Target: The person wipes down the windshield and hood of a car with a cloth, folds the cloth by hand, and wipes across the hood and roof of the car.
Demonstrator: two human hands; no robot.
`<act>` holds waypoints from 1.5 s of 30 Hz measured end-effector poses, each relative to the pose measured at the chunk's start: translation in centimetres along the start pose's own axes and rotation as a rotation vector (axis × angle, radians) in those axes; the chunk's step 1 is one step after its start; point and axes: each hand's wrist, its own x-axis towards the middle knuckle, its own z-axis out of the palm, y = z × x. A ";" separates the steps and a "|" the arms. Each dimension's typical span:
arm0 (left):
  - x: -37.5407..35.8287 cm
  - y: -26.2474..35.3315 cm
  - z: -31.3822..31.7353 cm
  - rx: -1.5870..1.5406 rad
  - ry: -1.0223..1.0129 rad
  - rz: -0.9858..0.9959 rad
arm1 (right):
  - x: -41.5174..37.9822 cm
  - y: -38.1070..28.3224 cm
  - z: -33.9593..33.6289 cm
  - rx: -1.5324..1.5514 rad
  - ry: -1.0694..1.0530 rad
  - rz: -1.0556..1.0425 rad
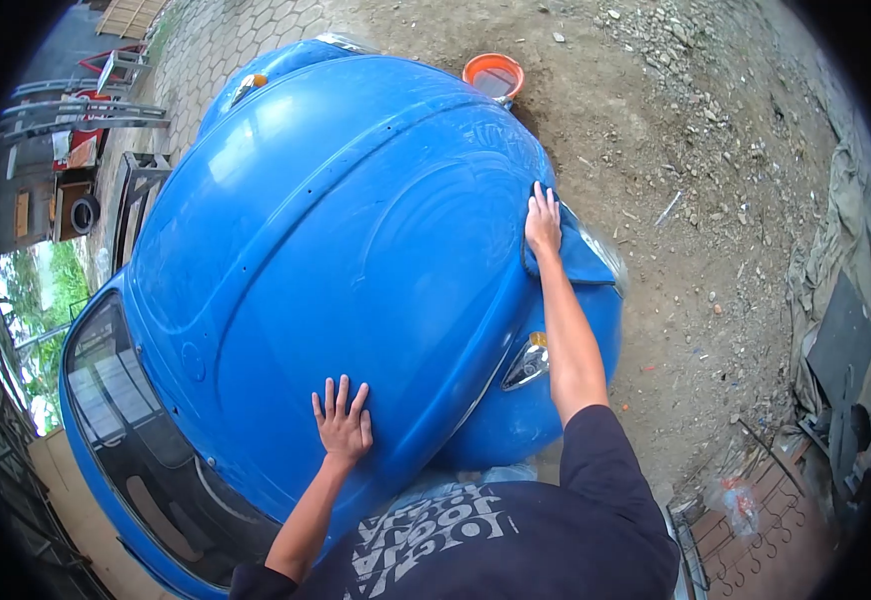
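A rounded blue car hood (356,240) fills the middle of the head view, with curved wet-looking streaks over its surface. My left hand (344,425) lies flat on the hood near the windshield, fingers spread and holding nothing. At the hood's front right edge, my right hand (544,225) presses down on a blue cloth (584,258) with a dark hem. Part of the cloth hangs over the fender beside the headlight; the rest is hidden under my palm. Below my right forearm sits a chrome turn signal (529,362) on the blue fender (496,425).
An orange bucket (494,76) stands on the dirt ground (676,250) ahead of the car. The dark windshield (146,420) is at lower left. Benches and a tire (85,214) are at far left. A metal grille (756,540) and grey sheeting (841,240) lie at right.
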 end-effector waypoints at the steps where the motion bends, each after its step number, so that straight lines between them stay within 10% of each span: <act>1: 0.0 0.2 -0.1 -0.008 0.002 0.000 | -1.8 -0.4 -0.1 -0.035 0.016 -0.042; 24: -0.8 -0.9 1.2 -0.169 0.277 0.055 | -47.9 -8.5 4.9 -0.380 -0.054 -0.775; 45: 1.0 2.2 2.0 -0.186 0.388 -0.444 | -36.5 -9.7 -0.1 -0.304 -0.269 -1.229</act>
